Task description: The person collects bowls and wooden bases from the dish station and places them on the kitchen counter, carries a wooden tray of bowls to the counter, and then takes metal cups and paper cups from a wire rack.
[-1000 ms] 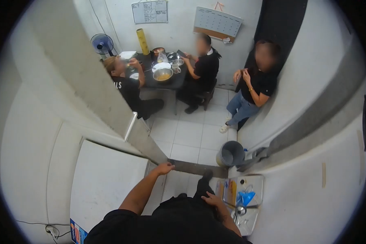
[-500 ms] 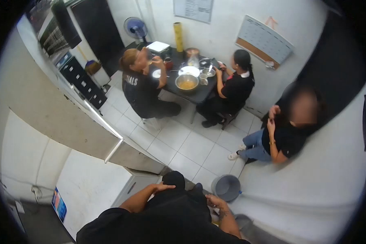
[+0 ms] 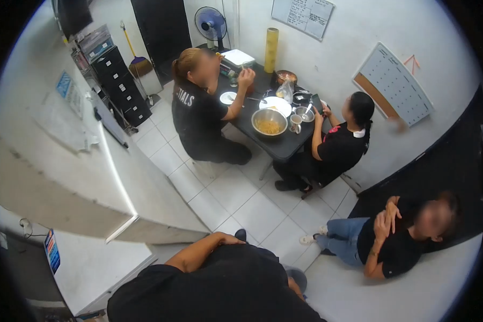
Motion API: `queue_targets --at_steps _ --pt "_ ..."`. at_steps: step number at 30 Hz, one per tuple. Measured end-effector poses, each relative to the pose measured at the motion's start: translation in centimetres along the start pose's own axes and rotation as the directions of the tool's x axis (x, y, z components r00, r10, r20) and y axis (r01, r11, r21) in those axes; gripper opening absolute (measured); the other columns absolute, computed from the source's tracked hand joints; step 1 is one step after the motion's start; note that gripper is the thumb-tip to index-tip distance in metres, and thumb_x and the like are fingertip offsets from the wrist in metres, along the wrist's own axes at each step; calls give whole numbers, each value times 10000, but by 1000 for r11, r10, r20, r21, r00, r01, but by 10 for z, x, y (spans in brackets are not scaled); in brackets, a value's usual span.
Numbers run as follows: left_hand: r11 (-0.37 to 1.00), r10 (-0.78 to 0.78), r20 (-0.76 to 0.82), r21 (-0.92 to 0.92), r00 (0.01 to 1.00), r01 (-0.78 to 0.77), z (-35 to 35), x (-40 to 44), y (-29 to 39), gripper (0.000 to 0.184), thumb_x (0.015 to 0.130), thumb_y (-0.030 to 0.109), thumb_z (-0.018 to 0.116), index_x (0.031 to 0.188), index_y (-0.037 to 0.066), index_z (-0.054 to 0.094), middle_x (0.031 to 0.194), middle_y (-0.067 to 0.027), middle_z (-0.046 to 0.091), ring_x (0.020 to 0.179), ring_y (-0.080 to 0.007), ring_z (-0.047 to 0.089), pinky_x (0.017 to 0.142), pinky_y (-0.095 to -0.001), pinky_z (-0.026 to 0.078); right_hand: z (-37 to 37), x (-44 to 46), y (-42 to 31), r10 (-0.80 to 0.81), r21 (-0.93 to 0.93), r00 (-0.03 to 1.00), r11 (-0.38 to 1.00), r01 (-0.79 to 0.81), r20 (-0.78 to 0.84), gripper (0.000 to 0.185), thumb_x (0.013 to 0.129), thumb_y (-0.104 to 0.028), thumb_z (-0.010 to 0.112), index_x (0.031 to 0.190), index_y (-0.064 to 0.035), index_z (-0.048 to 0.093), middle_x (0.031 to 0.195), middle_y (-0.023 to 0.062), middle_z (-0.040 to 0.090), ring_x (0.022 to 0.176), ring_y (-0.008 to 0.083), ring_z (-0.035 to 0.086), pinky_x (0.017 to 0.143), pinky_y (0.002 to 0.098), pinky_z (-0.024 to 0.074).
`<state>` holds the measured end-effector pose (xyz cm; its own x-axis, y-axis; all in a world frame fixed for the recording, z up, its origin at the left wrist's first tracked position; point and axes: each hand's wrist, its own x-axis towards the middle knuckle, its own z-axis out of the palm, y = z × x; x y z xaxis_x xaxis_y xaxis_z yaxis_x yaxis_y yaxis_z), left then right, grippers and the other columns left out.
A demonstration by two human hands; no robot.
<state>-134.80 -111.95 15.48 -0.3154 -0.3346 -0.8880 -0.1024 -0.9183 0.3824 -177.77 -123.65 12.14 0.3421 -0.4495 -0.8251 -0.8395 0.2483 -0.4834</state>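
Observation:
My left hand [image 3: 229,238] lies flat at the front of my black shirt [image 3: 214,282], holding nothing that I can see; its fingertips are partly hidden. A dark shoe [image 3: 241,235] shows just beyond it. On the other side only a bit of my right forearm [image 3: 295,287] appears, beside a grey bucket [image 3: 296,277]; the right hand itself is hidden behind my body.
Two people sit at a black table [image 3: 263,140] bearing a metal bowl of food [image 3: 269,123], a mug [image 3: 296,124] and plates. A third person [image 3: 392,236] is at the right. A wall edge [image 3: 121,228] and a white cabinet top [image 3: 102,263] flank my left.
My view has tilted and turned, so the table sits lower and further right. My right hand has gone out of sight. The seated person at the left has lowered a hand from the face.

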Motion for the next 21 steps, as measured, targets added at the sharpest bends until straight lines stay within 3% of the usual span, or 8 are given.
queue_targets --at_steps 1,6,11,13,14,15,16,21 --pt "981 185 47 50 982 -187 -13 31 0 803 954 675 545 1473 64 542 1468 -151 569 1291 -344 569 1087 -550 437 -4 20 -3 -9 -15 1000 1000 9 -21 451 978 -411 562 1224 -59 700 1062 134 705 947 263 652 823 418 515" --pt "962 266 91 37 960 -270 -59 23 44 778 977 647 530 1460 36 543 1444 -137 582 1298 -295 550 1106 -479 420 -31 101 -27 -95 -109 992 990 87 -78 438 979 -415 558 1158 -46 712 934 98 699 811 224 641 723 405 504" --pt "869 495 54 -39 867 -494 -58 -9 87 754 1001 618 515 1446 9 544 1420 -123 594 1306 -245 532 1124 -407 403 -78 212 -72 -465 -204 879 875 439 -104 437 980 -419 554 1091 -32 723 806 62 693 675 184 631 623 392 494" --pt "802 596 72 -98 800 -589 -50 -1 109 745 1010 606 509 1441 -1 544 1411 -118 600 1308 -226 525 1132 -379 397 -111 229 -128 -176 -331 981 933 141 -78 378 916 -324 579 1076 -34 763 960 206 751 869 336 723 778 419 565" --pt "808 588 67 -25 806 -588 -45 0 124 741 1015 601 506 1438 -7 545 1406 -115 602 1310 -216 521 1135 -364 393 -133 272 -117 -338 -650 914 647 398 223 368 894 -347 605 1018 -35 756 866 158 746 742 334 703 685 446 547" --pt "829 529 62 178 847 -531 -47 -2 142 710 1017 592 505 1372 -18 591 1363 -169 630 1281 -269 568 1093 -383 437 -138 294 -100 -194 -82 978 976 200 83 339 975 -389 582 1039 -84 713 882 61 702 677 218 662 632 382 529" --pt "689 667 -211 541 715 -483 -33 -34 166 698 1013 615 485 1306 0 635 1291 -228 659 1219 -368 620 1046 -419 477 -156 227 -186 69 113 997 991 -71 19 329 960 -378 613 1099 -97 714 949 74 698 725 224 670 621 376 520" --pt "804 440 -307 554 844 -218 -43 -83 213 775 986 714 404 1206 34 703 1145 -249 707 1134 -448 640 996 -478 505 -198 308 -210 -184 -238 981 952 194 63 386 926 -370 648 1181 -88 712 954 84 692 756 204 667 558 337 499"
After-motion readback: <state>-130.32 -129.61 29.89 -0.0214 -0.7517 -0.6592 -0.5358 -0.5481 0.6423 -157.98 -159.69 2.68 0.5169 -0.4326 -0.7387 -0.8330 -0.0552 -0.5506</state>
